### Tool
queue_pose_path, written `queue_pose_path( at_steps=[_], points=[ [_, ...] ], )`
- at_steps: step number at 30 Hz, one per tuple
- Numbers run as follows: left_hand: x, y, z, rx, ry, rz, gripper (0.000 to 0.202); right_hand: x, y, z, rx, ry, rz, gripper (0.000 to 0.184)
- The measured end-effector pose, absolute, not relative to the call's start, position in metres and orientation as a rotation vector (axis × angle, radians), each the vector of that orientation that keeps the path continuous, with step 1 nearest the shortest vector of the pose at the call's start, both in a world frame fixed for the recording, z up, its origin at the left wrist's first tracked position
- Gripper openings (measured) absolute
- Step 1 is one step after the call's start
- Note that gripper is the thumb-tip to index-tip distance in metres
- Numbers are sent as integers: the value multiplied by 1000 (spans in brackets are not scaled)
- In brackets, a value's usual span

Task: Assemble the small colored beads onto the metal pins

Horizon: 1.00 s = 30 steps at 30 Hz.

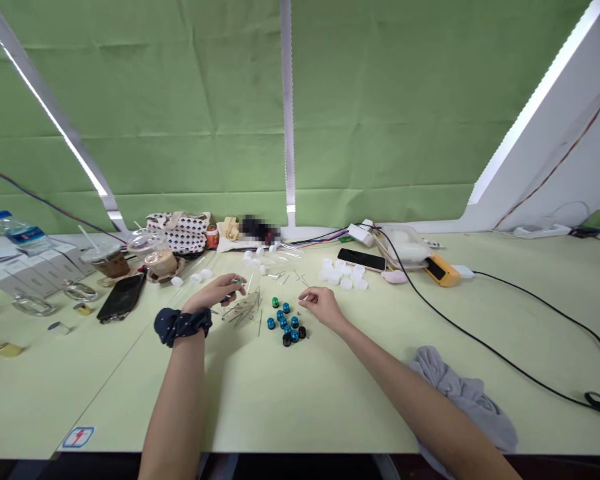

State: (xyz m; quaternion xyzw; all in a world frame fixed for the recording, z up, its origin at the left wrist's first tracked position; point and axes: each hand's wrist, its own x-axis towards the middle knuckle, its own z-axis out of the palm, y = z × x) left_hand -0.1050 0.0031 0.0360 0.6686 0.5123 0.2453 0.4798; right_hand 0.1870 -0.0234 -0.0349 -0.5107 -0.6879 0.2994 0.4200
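My left hand (217,293) hovers over a loose pile of thin metal pins (243,310), its fingers curled together. A speck of green and a small dark bit show at its fingers, too small to name. To the right of the pins lies a cluster of small round blue knobs (283,322), with black knobs (287,340) at its near side and a green knob (275,302) at its far side. My right hand (323,305) is beside the cluster, thumb and fingertips pinched; whatever they hold, if anything, cannot be made out.
White plastic caps (343,273) lie behind my right hand, near a phone (361,259). A black cable (460,327) crosses the table's right side, past a grey cloth (460,387). Drink cups (161,261), a dark phone (122,298) and a patterned bag (180,230) stand or lie left.
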Motion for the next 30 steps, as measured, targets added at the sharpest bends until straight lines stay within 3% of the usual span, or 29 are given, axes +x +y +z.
queue_pose_path(
  at_steps=[9, 14, 21, 25, 30],
  points=[
    [-5, -4, 16, 1890, 860, 715, 22, 199, -26, -26, -1641, -2096, 518, 13],
    [4, 7, -9, 2085, 1160, 782, 15, 200, -27, -23, -1734, -2256, 424, 17],
    [-2, 11, -11, 2067, 1323, 792, 18, 198, -29, -19, -1713, -2425, 279, 19],
    [-3, 7, -3, 1840, 1263, 909, 29, 197, -31, -18, -1679, -2482, 199, 18],
    [1, -2, 14, 1266, 735, 1031, 29, 197, -31, -18, -1664, -2438, 145, 13]
  ],
)
